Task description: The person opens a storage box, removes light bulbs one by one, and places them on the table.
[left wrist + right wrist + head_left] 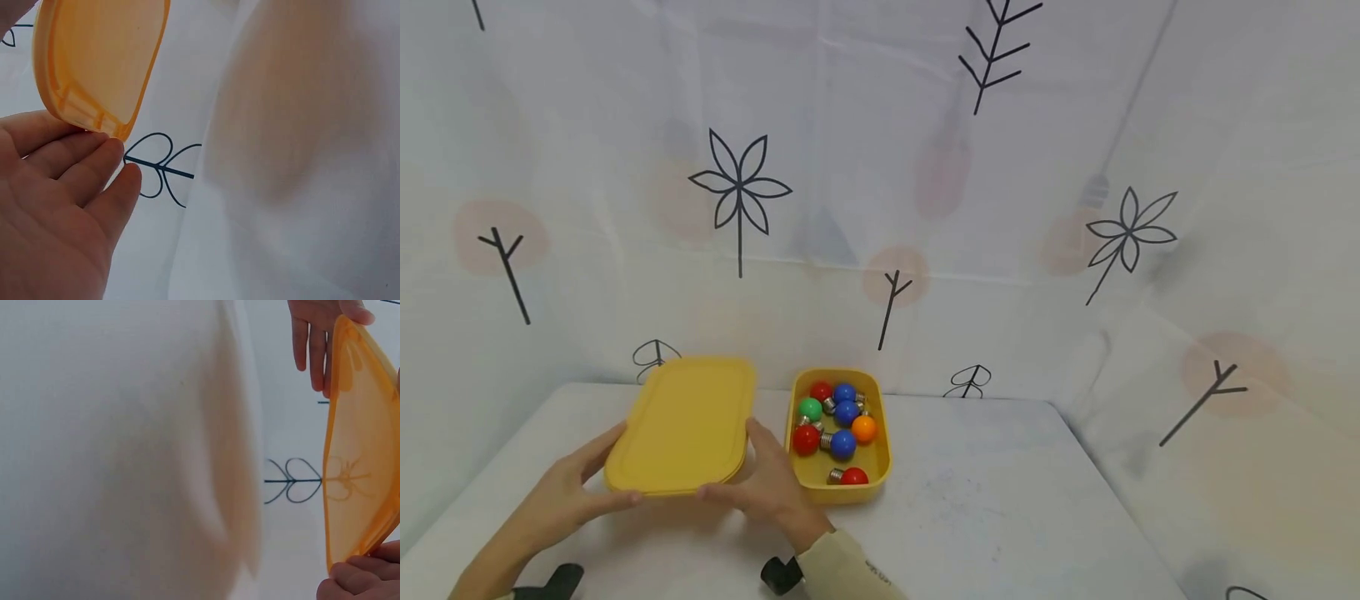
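A yellow rectangular lid [688,425] with rounded corners is held up, tilted, over the left of the table. My left hand [568,492] grips its left edge, thumb along the near side. On the opposite edge my right hand [767,479] pinches the near right corner. The left wrist view shows the hollow underside of the lid [103,56], with the left fingers [81,156] at its rim. In the right wrist view the lid [362,450] spans between both hands. Just right of the right hand stands a yellow box [842,493], uncovered.
Several toy light bulbs lie loose in the box: red [807,440], blue [843,444], green [810,408] and orange [864,428]. The white table [1000,500] reaches back to a white cloth [850,208] with plant drawings, which also hangs at both sides.
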Available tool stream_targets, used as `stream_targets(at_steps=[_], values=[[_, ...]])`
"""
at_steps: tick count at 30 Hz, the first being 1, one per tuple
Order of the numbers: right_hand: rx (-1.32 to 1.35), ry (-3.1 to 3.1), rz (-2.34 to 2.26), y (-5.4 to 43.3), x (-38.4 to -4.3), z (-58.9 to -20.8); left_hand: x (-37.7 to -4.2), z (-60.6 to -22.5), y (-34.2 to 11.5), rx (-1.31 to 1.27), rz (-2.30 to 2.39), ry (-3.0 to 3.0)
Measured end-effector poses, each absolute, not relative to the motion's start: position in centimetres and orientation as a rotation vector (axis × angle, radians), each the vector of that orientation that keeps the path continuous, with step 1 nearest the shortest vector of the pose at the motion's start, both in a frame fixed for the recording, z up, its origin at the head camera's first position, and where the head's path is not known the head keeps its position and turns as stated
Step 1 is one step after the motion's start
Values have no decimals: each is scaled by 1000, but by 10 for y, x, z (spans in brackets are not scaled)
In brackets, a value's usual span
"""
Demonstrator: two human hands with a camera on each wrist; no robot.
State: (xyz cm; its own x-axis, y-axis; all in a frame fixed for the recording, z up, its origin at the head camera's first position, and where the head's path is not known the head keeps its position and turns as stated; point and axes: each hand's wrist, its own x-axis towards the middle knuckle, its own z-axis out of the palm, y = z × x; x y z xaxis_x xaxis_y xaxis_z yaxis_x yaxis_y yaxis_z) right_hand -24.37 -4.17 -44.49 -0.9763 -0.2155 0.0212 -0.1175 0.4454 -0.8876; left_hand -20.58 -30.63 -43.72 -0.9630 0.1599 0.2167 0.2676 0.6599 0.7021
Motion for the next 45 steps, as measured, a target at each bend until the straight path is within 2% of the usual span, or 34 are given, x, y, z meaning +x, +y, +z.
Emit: stream_targets(at_steps=[17,31,45], values=[[-371,2545,-1573,-43,-248,-462,-212,-456,-308,-270,-1171,-2913],[-292,2577,-1449,-44,-251,-469,-217,-460,-307,-190,-1189,-3008],[-260,2546,-1333,-44,-258,-467,-221,-468,-309,-244,-1107,-3022]])
